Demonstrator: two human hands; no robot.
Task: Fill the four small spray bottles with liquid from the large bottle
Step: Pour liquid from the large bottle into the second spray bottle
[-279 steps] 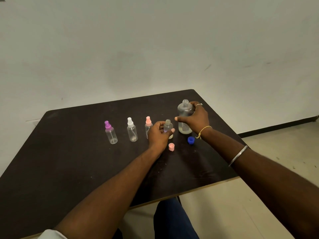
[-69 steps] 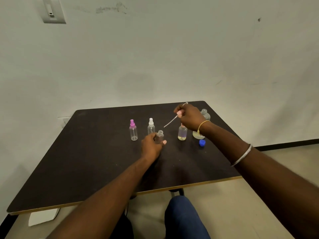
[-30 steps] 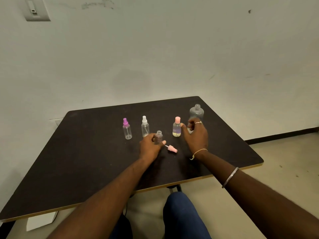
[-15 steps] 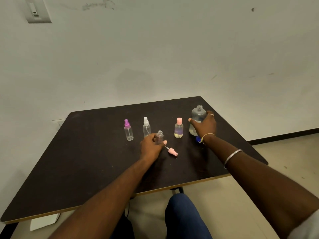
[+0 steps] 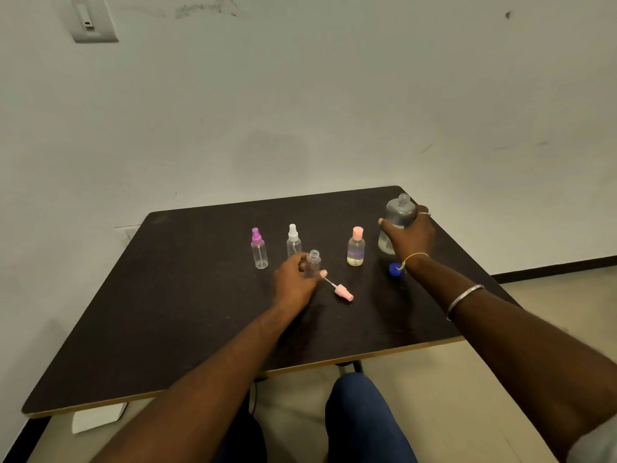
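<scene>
The scene is viewed from one head-worn camera, aimed forward and down over the dark table [image 5: 167, 312] toward the wall [image 5: 300, 111].

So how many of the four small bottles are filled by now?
One: the pink-capped bottle holds liquid and is closed. In hand: the left hand steadies the open bottle, the right hand grips the large bottle. Left: the purple-capped bottle and white-capped bottle look empty.

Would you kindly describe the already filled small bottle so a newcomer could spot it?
On the dark table, four small bottles stand in a row. It is the rightmost, the pink-capped bottle, beside the large bottle. It alone holds yellowish liquid.
</scene>
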